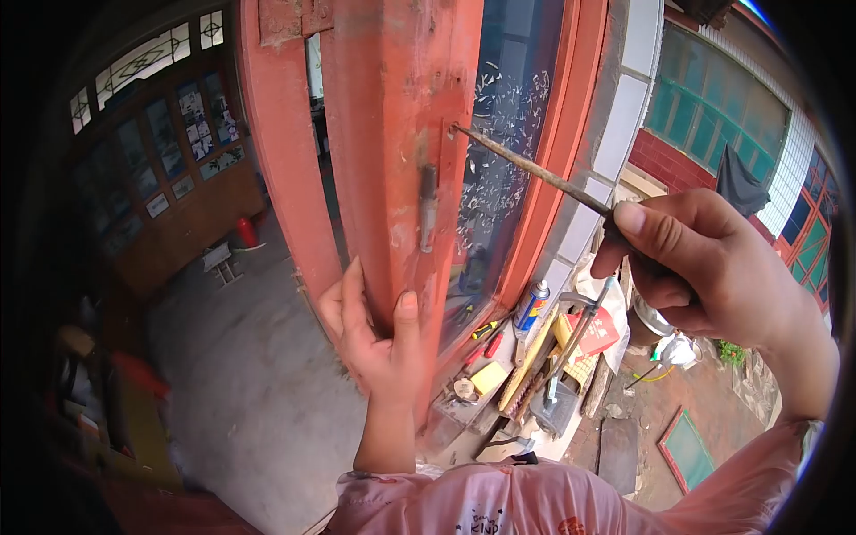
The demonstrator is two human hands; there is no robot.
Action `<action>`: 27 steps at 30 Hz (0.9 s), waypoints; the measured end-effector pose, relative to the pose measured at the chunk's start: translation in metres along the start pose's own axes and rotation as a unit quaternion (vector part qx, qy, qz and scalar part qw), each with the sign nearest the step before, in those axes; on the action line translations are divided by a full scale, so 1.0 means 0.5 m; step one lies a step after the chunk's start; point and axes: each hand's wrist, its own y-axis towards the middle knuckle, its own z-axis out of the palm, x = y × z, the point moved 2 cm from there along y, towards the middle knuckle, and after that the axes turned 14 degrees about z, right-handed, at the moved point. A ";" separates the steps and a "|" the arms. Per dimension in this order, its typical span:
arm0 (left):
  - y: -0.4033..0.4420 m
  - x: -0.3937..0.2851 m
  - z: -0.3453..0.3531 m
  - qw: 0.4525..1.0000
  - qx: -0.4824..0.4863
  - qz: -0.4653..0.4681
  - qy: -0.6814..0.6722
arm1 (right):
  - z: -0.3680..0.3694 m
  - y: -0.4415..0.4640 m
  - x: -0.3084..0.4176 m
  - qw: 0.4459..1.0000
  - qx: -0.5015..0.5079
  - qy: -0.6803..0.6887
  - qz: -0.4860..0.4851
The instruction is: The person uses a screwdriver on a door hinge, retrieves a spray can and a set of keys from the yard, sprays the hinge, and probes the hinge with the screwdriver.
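My right hand (704, 263) is closed round the dark handle of a long screwdriver (544, 175) with a worn, rusty-looking shaft. Its tip meets a small hole in the narrow strip (450, 152) on the edge of a red wooden door (392, 116). Below that strip, a metal latch piece (428, 209) is set upright in the same edge. Lower down, my left hand (370, 334) grips the door, thumb on the near side and fingers round the left side. Whether the tip sits inside the hole or only touches it, I cannot tell.
A sill on the right holds a spray can (532, 306), a hacksaw (584, 334), a yellow block (488, 378) and a yellow-handled tool (486, 329). Beside the door is a glass pane (508, 134) with white flecks. A green-panelled frame (687, 450) lies outside; a red extinguisher-like object (248, 234) stands indoors.
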 end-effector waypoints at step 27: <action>-0.005 -0.015 0.015 0.994 -0.039 -0.054 -0.087 | -0.015 -0.001 0.023 0.985 -0.120 -0.124 -0.028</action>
